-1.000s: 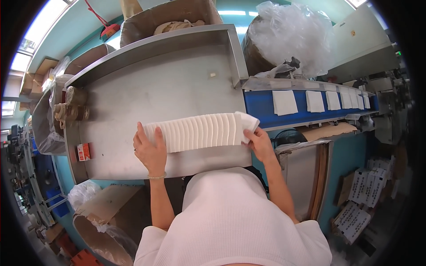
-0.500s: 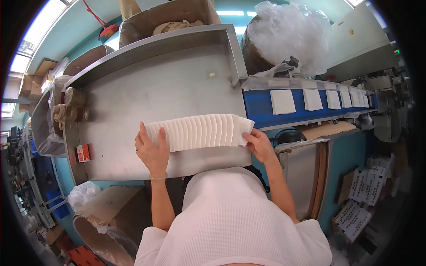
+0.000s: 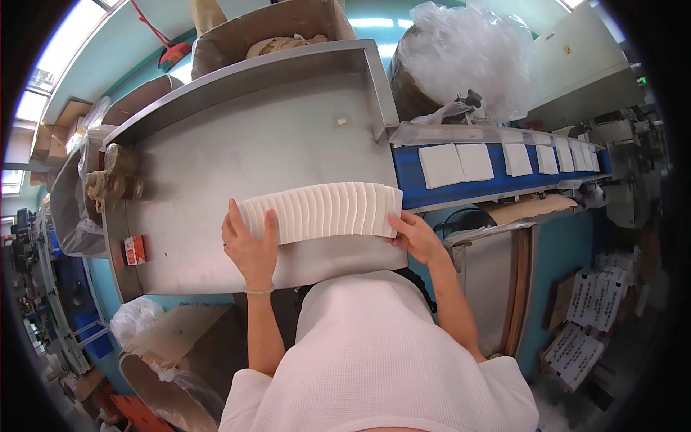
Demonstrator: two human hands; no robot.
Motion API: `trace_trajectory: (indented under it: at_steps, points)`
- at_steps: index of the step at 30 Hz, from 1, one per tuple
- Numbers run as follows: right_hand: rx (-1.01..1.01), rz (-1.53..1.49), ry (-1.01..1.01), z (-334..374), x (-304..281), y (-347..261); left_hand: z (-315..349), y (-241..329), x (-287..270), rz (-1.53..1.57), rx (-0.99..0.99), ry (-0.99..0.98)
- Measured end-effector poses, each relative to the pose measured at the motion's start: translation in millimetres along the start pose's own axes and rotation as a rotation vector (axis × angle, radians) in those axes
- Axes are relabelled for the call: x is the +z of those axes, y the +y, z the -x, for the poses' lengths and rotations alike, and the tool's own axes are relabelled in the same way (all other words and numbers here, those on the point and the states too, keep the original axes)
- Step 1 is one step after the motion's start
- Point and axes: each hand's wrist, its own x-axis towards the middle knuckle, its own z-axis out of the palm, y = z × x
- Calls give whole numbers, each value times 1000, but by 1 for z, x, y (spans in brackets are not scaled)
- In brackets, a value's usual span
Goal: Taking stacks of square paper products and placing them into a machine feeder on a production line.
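Note:
A long row of white folded napkins stands on edge on the steel table. My left hand presses against the row's left end, thumb over the top. At the row's right end my right hand pushes inward, so the stack is squeezed between both palms. More white napkins lie flat in a line on the blue conveyor belt to the right.
A small red box and rolls of tape sit at the table's left edge. Cardboard boxes stand behind the table, a clear plastic bag at back right. Printed cartons are stacked on the floor at right.
The napkin row has been pressed a little shorter and shifted slightly toward the table's near edge, with both hands staying at its ends. The napkins on the belt have advanced.

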Motion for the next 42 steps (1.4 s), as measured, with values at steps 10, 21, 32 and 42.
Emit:
trace_trajectory:
  at_steps: [10,21,32,42]
  points:
    - [-232,-240,325,-18,-16,-4,0,4,-1,91,19,-39]
    - [-140,-7,136,-12,13,0,5,9,1,13,51,-15]
    - [-85,-114,229,-30,19,-4,5,10,2,36,38,-30]
    - [-377,299,344,-22,14,-16,7,20,1,172,44,-129]
